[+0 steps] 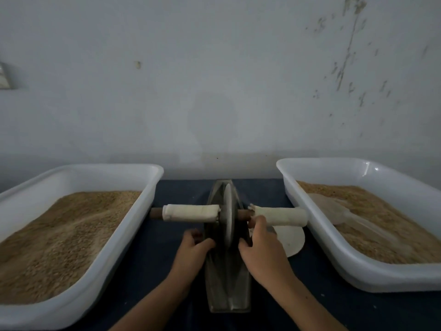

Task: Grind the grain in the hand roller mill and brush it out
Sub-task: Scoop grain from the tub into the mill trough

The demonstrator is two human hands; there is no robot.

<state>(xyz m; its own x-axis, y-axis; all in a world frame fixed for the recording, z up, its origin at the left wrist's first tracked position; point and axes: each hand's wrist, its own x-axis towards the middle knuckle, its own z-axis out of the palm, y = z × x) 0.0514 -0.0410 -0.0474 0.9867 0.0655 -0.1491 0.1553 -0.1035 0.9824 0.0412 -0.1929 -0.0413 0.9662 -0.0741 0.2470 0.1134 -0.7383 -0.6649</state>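
Hand roller mill [228, 247] sits mid-worktop btwn two grain tubs, looks heavy, rigid metal: left hand [193, 249] and right hand [260, 247] each grip curled on trough sides; beyond them, cloth-wrapped handles [191, 213] prob. best hold for rolling.

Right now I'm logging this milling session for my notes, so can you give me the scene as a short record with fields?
mill: boat-shaped trough on dark cloth, grinding wheel standing in it
handles: cloth-wrapped, left handle, right handle
left hand: on the trough's left side, not on a handle
right hand: on the trough's right side, fingers by the axle
left tray: holds grain
right tray: holds grain and a scoop
brush: none seen
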